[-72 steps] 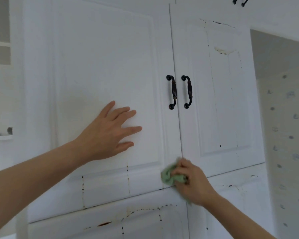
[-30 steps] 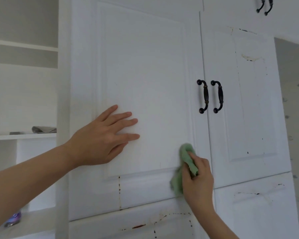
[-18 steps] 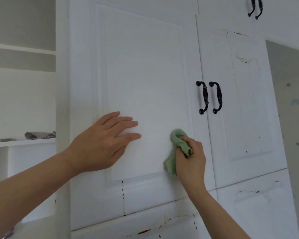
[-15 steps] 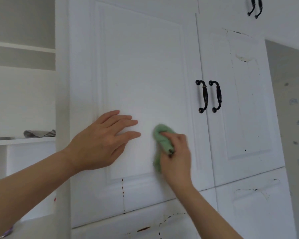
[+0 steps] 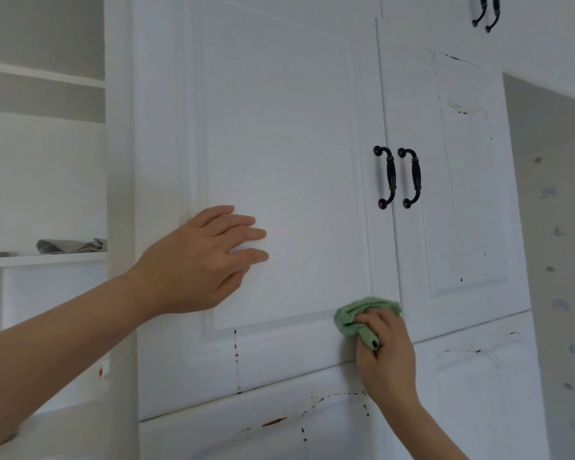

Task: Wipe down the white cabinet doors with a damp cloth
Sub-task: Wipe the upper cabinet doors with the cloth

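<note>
Cabinet door [image 5: 279, 144], head view: I press my left hand [image 5: 196, 260], fingers straight and slightly spread, flat on its panel; my right hand [image 5: 384, 353] grips the bunched green cloth [image 5: 356, 315], fingers curled, at the door's lower right corner, below the black handles [image 5: 387, 177].

Right hand [image 5: 387, 356] presses green cloth [image 5: 356, 315] on white door [image 5: 279, 127]; left hand [image 5: 196, 260] flat.

Your green cloth [image 5: 365, 312] looks soft and nubbly. The cabinet door [image 5: 279, 144] at twelve o'clock is smooth, matt white paint, chipped along its lower rail. At two o'clock, the handles [image 5: 388, 176] are dark, glossy metal.
</note>
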Motion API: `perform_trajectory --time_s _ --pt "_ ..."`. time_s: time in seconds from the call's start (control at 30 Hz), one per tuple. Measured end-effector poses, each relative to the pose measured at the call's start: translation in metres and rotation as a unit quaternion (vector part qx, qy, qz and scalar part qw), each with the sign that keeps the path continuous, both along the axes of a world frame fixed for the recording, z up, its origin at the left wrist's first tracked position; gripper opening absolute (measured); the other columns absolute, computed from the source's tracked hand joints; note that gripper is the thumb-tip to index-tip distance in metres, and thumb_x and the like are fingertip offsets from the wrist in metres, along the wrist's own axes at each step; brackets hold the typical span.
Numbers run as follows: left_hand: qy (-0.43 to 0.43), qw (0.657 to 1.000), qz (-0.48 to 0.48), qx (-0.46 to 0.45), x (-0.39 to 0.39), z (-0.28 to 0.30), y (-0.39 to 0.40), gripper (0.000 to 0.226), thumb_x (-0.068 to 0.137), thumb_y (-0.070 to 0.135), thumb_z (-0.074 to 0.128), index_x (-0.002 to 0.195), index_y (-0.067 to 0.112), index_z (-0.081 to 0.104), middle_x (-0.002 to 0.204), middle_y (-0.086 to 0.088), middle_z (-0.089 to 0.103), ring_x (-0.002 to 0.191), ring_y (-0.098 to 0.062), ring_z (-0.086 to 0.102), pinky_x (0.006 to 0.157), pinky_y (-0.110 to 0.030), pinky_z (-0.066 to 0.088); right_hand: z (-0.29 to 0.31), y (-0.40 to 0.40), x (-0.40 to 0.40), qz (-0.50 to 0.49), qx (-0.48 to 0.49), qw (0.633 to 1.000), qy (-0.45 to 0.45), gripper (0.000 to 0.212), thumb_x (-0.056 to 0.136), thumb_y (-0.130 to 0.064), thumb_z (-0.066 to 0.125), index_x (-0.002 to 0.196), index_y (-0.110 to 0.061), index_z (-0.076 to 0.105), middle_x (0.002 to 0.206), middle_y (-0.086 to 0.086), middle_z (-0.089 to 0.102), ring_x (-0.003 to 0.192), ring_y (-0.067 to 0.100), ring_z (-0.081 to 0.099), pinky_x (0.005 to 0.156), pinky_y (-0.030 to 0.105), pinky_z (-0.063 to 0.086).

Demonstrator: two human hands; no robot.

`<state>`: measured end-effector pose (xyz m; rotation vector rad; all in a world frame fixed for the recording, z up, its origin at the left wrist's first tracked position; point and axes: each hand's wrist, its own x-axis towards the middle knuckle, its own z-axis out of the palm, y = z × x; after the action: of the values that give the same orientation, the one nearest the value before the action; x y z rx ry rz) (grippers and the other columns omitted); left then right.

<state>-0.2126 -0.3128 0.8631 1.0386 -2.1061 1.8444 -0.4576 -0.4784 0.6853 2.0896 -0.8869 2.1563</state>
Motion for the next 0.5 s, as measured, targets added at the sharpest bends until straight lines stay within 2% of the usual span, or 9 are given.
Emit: perform_trajectory --time_s 0.03,0.07,0.17,0.23,0.3,0.37,0.4,0.43,0.5 --pt "0.0 1.0 0.0 0.0 0.0 0.0 0.0 0.032 0.099 0.022 0.047 0.12 0.019 0.072 0.131 -0.007 0.066 0.127 -0.033 0.057 0.115 -0.05 0.037 0.0 -0.002 -0.005 0.023 -0.009 1.0 0.005 0.029 0.08 -0.002 0.056 0.091 -0.024 0.072 0.102 -0.012 0.061 0.095 0.014 0.057 0.076 0.021 0.047" --pt "0.001 1.0 0.0 0.001 0.0 0.0 0.0 0.032 0.099 0.021 0.048 0.12 0.019 0.072 0.131 -0.007 0.066 0.127 -0.033 0.057 0.115 -0.05 0.037 0.005 -0.004 -0.009 0.047 0.021 0.998 -0.022 0.032 0.084 -0.001 0.055 0.091 -0.028 0.071 0.102 -0.011 0.061 0.096 0.013 0.06 0.081 0.023 0.048" --pt "0.001 1.0 -0.008 0.003 0.0 0.001 0.0 0.031 0.097 0.018 0.05 0.119 0.018 0.072 0.13 -0.008 0.066 0.126 -0.032 0.058 0.115 -0.049 0.037 0.015 0.006 -0.008 0.077 0.151 0.974 -0.151 0.034 0.092 -0.002 0.053 0.102 -0.033 0.063 0.104 -0.008 0.055 0.095 0.013 0.059 0.084 0.024 0.047" --pt "0.002 1.0 -0.008 0.003 0.001 0.003 0.0 0.032 0.095 0.015 0.05 0.119 0.016 0.071 0.128 -0.009 0.067 0.125 -0.032 0.059 0.115 -0.049 0.037 0.011 0.029 0.012 0.085 0.161 0.977 -0.115 0.038 0.094 -0.009 0.053 0.124 -0.032 0.053 0.108 -0.013 0.05 0.095 0.003 0.055 0.077 0.015 0.042" --pt "-0.001 1.0 -0.009 0.002 0.0 0.003 -0.001 0.034 0.093 0.013 0.05 0.12 0.015 0.071 0.128 -0.011 0.066 0.124 -0.033 0.059 0.114 -0.049 0.038 0.0 0.049 0.033 0.134 0.118 0.983 -0.044 0.049 0.092 -0.008 0.053 0.134 -0.033 0.047 0.112 -0.017 0.048 0.097 -0.002 0.053 0.078 0.011 0.042" --pt "0.003 1.0 -0.013 0.004 -0.002 0.002 0.0 0.036 0.092 0.01 0.049 0.12 0.013 0.071 0.126 -0.011 0.067 0.122 -0.033 0.059 0.114 -0.048 0.038 -0.003 0.063 0.041 0.162 0.054 0.983 0.061 0.056 0.08 -0.004 0.053 0.129 -0.029 0.055 0.115 -0.016 0.048 0.1 -0.002 0.052 0.083 0.006 0.041" --pt "0.004 1.0 -0.015 0.006 -0.003 0.003 0.001 0.036 0.091 0.008 0.049 0.119 0.011 0.071 0.123 -0.011 0.068 0.118 -0.034 0.061 0.113 -0.048 0.039 0.0 0.062 0.041 0.165 0.03 0.982 0.081 0.054 0.075 -0.004 0.053 0.121 -0.03 0.061 0.113 -0.016 0.049 0.1 -0.002 0.053 0.083 0.005 0.041" --pt "0.005 1.0 -0.018 0.007 -0.004 0.002 0.002 0.036 0.089 0.006 0.049 0.118 0.01 0.071 0.119 -0.011 0.069 0.114 -0.034 0.062 0.111 -0.048 0.04 0.007 0.06 0.04 0.174 0.027 0.982 0.075 0.047 0.075 -0.003 0.054 0.111 -0.033 0.064 0.111 -0.016 0.051 0.099 -0.003 0.054 0.082 0.005 0.041" --pt "0.01 1.0 -0.019 0.015 -0.002 0.001 0.009 0.036 0.087 0.004 0.049 0.116 0.008 0.071 0.114 -0.013 0.068 0.106 -0.035 0.063 0.106 -0.047 0.044 0.018 0.065 0.045 0.167 0.077 0.983 -0.013 0.04 0.084 -0.001 0.056 0.092 -0.04 0.061 0.104 -0.016 0.054 0.095 -0.004 0.056 0.079 0.011 0.043"
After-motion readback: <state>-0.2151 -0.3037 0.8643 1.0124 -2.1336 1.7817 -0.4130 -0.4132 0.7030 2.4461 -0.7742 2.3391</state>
